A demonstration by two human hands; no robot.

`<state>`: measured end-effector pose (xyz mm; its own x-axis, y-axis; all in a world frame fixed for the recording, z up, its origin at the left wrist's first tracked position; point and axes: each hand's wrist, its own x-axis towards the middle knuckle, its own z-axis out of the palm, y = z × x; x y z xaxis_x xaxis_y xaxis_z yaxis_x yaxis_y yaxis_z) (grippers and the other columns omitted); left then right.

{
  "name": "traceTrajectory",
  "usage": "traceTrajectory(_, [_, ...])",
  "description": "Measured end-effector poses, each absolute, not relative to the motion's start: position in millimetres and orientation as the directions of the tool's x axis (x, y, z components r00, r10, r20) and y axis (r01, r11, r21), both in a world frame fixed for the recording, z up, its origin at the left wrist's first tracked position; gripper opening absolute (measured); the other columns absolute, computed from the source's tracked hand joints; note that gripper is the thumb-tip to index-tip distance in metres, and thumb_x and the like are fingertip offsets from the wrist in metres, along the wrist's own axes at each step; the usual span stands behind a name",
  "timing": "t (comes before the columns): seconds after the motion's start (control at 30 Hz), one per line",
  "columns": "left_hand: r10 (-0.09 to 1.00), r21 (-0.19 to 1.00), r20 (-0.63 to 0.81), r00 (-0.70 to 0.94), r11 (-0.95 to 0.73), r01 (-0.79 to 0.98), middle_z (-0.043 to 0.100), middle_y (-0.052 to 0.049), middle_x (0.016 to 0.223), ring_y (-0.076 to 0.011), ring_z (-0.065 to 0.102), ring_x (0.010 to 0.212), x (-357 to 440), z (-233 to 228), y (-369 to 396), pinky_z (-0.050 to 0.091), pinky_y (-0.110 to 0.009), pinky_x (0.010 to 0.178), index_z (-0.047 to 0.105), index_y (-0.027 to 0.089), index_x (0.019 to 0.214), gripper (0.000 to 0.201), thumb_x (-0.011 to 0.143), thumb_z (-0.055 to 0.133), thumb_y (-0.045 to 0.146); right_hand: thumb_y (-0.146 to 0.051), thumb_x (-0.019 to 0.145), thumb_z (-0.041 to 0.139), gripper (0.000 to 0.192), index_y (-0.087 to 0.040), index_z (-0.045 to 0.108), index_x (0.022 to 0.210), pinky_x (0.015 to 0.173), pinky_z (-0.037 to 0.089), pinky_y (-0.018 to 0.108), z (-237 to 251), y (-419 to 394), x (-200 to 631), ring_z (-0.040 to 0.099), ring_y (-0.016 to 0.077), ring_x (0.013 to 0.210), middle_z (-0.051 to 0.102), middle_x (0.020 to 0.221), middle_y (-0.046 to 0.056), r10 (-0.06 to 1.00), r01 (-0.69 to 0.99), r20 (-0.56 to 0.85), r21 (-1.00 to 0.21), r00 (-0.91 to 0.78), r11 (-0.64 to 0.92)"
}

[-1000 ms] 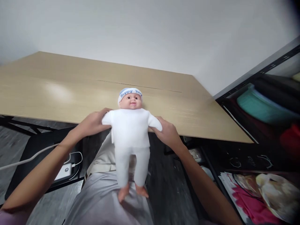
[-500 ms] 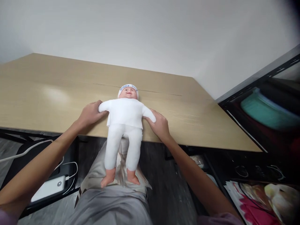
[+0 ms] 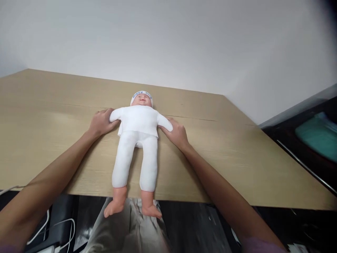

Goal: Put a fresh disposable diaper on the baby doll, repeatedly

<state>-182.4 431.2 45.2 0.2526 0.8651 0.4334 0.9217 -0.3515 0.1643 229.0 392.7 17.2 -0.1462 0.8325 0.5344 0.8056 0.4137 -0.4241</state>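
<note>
A baby doll (image 3: 139, 121) in a white top, white trousers and a white cap with blue lettering lies face up on the wooden table (image 3: 223, 154). Its bare feet stick out past the near edge. My left hand (image 3: 102, 121) is closed round the doll's arm on the left side of the view. On the other side, my right hand (image 3: 176, 133) grips the other arm, thumb underneath. The undersides of both doll arms and some of my fingers are hidden.
A pale wall (image 3: 147, 42) rises behind the table. At the right stands a dark shelf or rack with a blurred teal thing (image 3: 318, 137) in it. Below the near edge, a white cable (image 3: 71, 225) runs over a black case on the left. My legs are under the table.
The doll has moved further onto the table, with both my hands still on its arms. Its legs now lie over the tabletop instead of hanging over my lap. The view has shifted forward.
</note>
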Motion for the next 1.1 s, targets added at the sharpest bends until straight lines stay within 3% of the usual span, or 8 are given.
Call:
traceTrajectory(0.33, [0.834,0.083,0.483,0.266,-0.346,0.935,0.079,-0.02,0.118,-0.0449,0.072,0.113,-173.0,47.0,532.8,0.049,-0.056,0.102,0.069,0.019,0.125,0.059,0.098,0.056,0.07,-0.083,0.098,0.068,0.069,-0.027,0.074,0.138,0.1,0.064,0.054,14.4,504.4,240.4,0.081,0.0407,0.113,0.085,0.128,0.012,0.798,0.811,0.595,-0.419,-0.096,0.409])
traceTrajectory(0.57, [0.829,0.062,0.488,0.273,-0.345,0.936,0.075,-0.022,0.132,-0.0459,0.066,0.126,-170.3,46.5,559.0,0.045,-0.059,0.111,0.066,0.019,0.135,0.063,0.102,0.053,0.071,-0.089,0.094,0.066,0.091,-0.02,0.062,0.152,0.108,0.06,0.063,7.6,533.6,245.4,0.073,0.044,0.123,0.078,0.137,0.02,0.797,0.842,0.602,-0.401,-0.054,0.36])
traceTrajectory(0.67, [0.828,0.118,0.494,0.267,-0.368,0.922,0.073,-0.019,0.142,-0.0449,0.063,0.135,-186.3,45.7,546.7,0.043,-0.059,0.118,0.063,0.023,0.144,0.071,0.101,0.056,0.079,-0.083,0.101,0.062,0.086,-0.018,0.06,0.157,0.116,0.054,0.063,1.8,515.8,258.9,0.068,0.0437,0.131,0.072,0.147,0.023,0.767,0.852,0.63,-0.333,-0.117,0.403])
traceTrajectory(0.83, [0.868,0.232,0.432,0.245,-0.37,0.9,0.073,-0.015,0.145,-0.044,0.064,0.136,-218.1,44.3,537.4,0.047,-0.06,0.117,0.065,0.03,0.147,0.068,0.096,0.065,0.075,-0.069,0.109,0.058,0.065,-0.026,0.068,0.157,0.113,0.052,0.065,-4.0,501.1,277.7,0.068,0.0436,0.123,0.077,0.138,0.017,0.799,0.881,0.589,-0.307,-0.121,0.361])
traceTrajectory(1.1, [0.877,0.288,0.439,0.194,-0.342,0.894,0.078,-0.014,0.131,-0.0418,0.066,0.128,-225.6,43.4,532.9,0.05,-0.056,0.112,0.069,0.03,0.151,0.073,0.094,0.069,0.075,-0.055,0.107,0.062,0.067,-0.025,0.063,0.167,0.116,0.052,0.065,-13.9,516.0,283.6,0.061,0.0426,0.129,0.073,0.139,0.019,0.824,0.875,0.563,-0.367,-0.061,0.316])
